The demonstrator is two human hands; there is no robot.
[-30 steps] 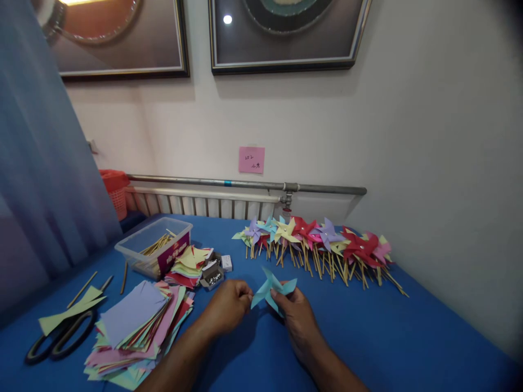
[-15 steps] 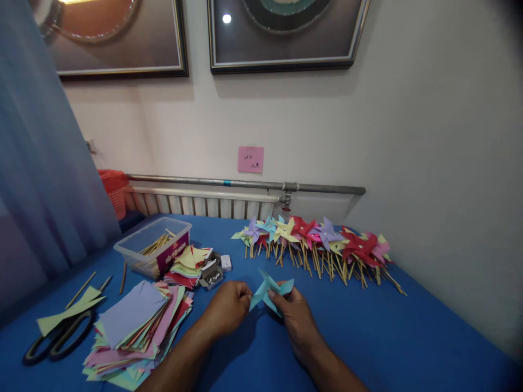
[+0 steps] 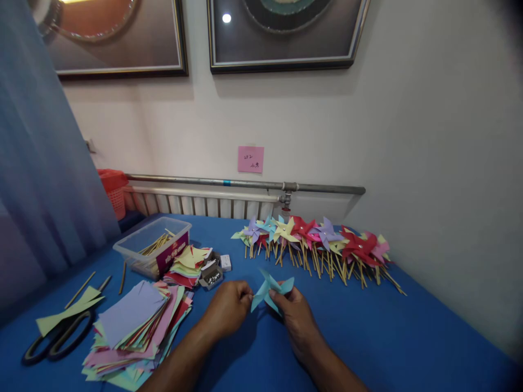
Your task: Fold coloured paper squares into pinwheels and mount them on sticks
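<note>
Above the blue table (image 3: 368, 337), my right hand (image 3: 296, 314) pinches a light blue paper pinwheel head (image 3: 269, 288) from below. My left hand (image 3: 226, 307) is closed in a fist with its fingertips against the pinwheel's left vane. Whether something small sits between those fingers I cannot tell. A row of finished pinwheels (image 3: 322, 242) on wooden sticks lies along the far side of the table, beyond both hands.
A stack of coloured paper squares (image 3: 134, 324) lies left of my left arm, with black scissors (image 3: 53, 337) and a yellow paper strip further left. A clear box of sticks (image 3: 153, 251), folded papers (image 3: 188, 264) and a small box of pins (image 3: 211, 275) sit behind the stack.
Both hands stay at the same spot; the blue pinwheel has shifted only slightly between the fingers.
</note>
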